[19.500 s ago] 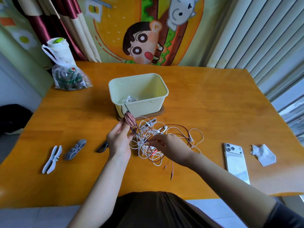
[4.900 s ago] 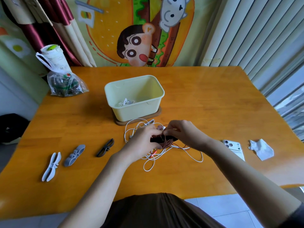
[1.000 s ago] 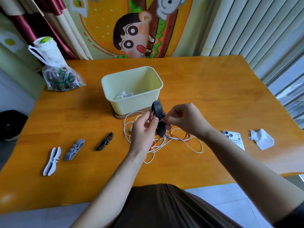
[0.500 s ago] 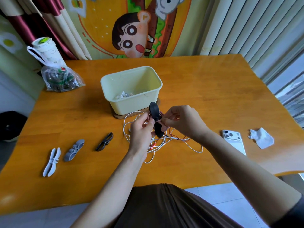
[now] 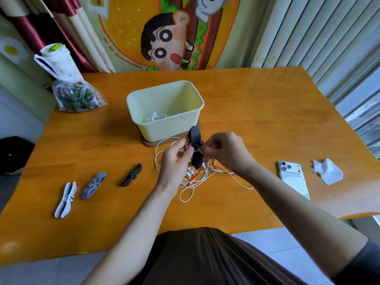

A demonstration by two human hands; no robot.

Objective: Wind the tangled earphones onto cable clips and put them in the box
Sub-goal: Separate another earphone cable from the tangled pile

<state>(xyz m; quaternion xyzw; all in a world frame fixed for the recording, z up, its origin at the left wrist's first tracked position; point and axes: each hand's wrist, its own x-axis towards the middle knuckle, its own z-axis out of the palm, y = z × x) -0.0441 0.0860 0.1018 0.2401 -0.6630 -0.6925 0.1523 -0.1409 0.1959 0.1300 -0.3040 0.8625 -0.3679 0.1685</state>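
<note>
**Black clip upright between both hands, just in front of the box**

The left hand grips the black cable clip from the left with thumb and curled fingers. The right hand pinches at the clip's waist, where reddish cable is wound. The clip stands upright above the table, near the box's front wall.

The tangled earphones, white and red, lie under the hands. Their loops spread toward the person and to the right, and some strands rise to the clip.

The pale box sits open on a wooden base mid-table, with a white wound bundle inside.

Three spare clips lie in a row to the left, apart from the tangle: a black one, a grey one, and a white one nearest the left edge. A phone and a crumpled tissue lie to the right, toward the near edge.

A broad stretch of wood runs from the box to the far and right edges. A plastic bag sits at the far left corner.
</note>
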